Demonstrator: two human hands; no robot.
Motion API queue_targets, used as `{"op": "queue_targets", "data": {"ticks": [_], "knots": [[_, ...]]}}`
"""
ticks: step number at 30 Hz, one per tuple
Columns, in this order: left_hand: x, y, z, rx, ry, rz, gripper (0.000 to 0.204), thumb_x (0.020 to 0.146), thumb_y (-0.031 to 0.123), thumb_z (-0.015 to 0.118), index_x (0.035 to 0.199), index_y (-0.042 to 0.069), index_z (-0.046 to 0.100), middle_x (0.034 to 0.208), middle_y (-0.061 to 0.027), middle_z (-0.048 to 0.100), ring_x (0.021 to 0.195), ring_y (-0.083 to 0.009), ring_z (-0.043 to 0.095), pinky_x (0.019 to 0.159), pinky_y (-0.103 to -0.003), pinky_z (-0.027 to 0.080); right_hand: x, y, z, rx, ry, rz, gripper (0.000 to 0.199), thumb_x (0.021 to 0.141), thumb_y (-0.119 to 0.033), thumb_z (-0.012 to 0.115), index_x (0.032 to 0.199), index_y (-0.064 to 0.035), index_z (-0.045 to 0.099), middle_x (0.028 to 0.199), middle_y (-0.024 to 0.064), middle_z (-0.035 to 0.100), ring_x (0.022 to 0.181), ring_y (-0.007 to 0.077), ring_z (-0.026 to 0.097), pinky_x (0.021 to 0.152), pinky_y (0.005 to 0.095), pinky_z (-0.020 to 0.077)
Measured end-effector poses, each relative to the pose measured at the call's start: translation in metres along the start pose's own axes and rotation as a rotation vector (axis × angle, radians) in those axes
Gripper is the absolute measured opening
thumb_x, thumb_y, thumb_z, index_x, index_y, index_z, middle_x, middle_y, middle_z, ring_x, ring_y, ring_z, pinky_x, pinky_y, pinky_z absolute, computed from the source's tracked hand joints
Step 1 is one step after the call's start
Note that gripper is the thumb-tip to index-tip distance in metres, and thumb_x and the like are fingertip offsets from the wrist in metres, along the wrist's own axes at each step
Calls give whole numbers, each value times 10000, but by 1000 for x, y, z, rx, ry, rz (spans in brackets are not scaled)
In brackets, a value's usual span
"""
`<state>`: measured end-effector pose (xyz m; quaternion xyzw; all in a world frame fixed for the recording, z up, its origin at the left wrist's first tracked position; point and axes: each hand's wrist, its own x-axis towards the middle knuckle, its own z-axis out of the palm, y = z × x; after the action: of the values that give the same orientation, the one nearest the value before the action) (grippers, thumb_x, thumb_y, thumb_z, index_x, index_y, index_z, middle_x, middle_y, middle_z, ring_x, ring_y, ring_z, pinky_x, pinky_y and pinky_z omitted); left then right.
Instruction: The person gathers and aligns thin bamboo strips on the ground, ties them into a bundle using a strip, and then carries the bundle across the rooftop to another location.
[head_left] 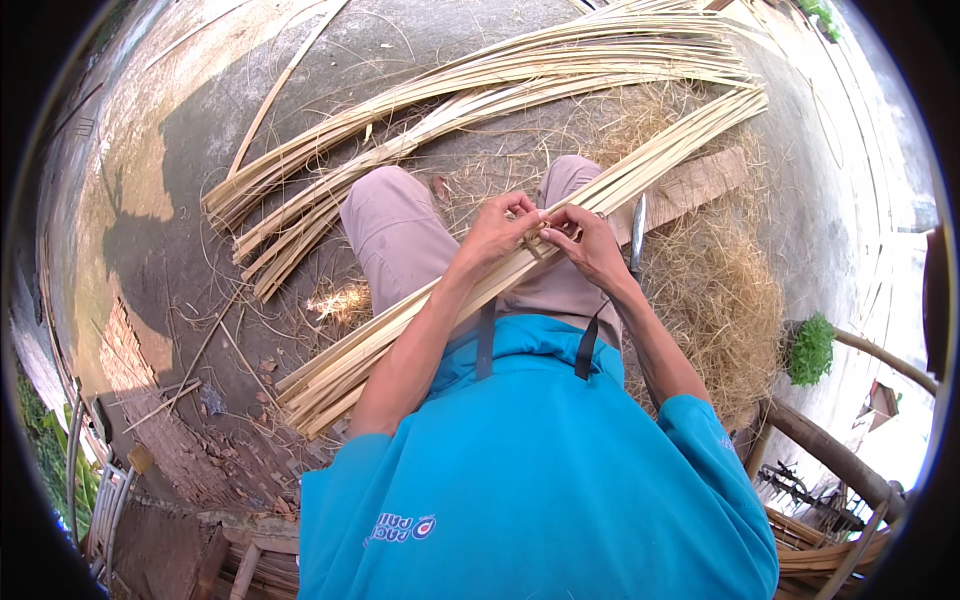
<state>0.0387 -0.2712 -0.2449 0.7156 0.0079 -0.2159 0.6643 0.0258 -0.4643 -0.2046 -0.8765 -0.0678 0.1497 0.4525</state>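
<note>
A long bundle of pale split-bamboo strips point(365, 352) lies slantwise across my lap, from the lower left up to the far right. Over its middle, my left hand point(497, 232) and my right hand point(590, 246) meet with closed, pinching fingertips. Between them is a thin bamboo strip point(537, 249) that seems to pass around the bundle as a band; the fingers partly cover it. Just right of my right hand, a knife point(638, 228) with a shiny blade rests beside the bundle.
More bamboo-strip bundles point(440, 105) lie on the ground ahead. A flat wooden board point(700, 188) sits under the far right of the held bundle. Curly shavings point(715, 315) heap up on the right. Poles point(835, 455) stand at the lower right. Bark-like pieces point(170, 430) lie at left.
</note>
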Motion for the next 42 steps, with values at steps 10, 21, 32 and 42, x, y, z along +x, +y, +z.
{"op": "queue_targets", "data": {"ticks": [10, 21, 32, 42], "knots": [[-15, -14, -25, -471, -110, -292, 270, 884, 190, 770, 1055, -8, 704, 955, -70, 707, 805, -104, 656, 663, -253, 531, -3, 3, 9, -57, 42, -38, 223, 813, -160, 779, 887, 0, 642, 938, 126, 572, 899, 272, 560, 835, 382, 462], [-18, -4, -34, -309, -151, -222, 266, 877, 220, 779, 1020, 0, 735, 858, -52, 713, 736, -71, 632, 617, -226, 503, -29, -8, 34, 3, 249, 1, 228, 801, -123, 791, 928, 10, 657, 911, 111, 591, 817, 235, 581, 730, 343, 484], [-1, -11, -49, -160, -359, -103, 248, 889, 224, 765, 1071, 58, 744, 950, 5, 693, 767, -52, 588, 640, -216, 470, -24, 1, 25, 167, 196, 138, 253, 789, -152, 820, 943, 10, 701, 807, 66, 621, 761, 128, 577, 672, 282, 468], [2, -15, -44, -265, -352, -14, 273, 891, 168, 746, 1152, 87, 740, 1046, -9, 652, 905, -83, 624, 704, -195, 514, -31, -3, 42, 281, 281, 217, 194, 826, -132, 780, 880, 23, 676, 673, -49, 450, 628, 53, 391, 552, 234, 340]]}}
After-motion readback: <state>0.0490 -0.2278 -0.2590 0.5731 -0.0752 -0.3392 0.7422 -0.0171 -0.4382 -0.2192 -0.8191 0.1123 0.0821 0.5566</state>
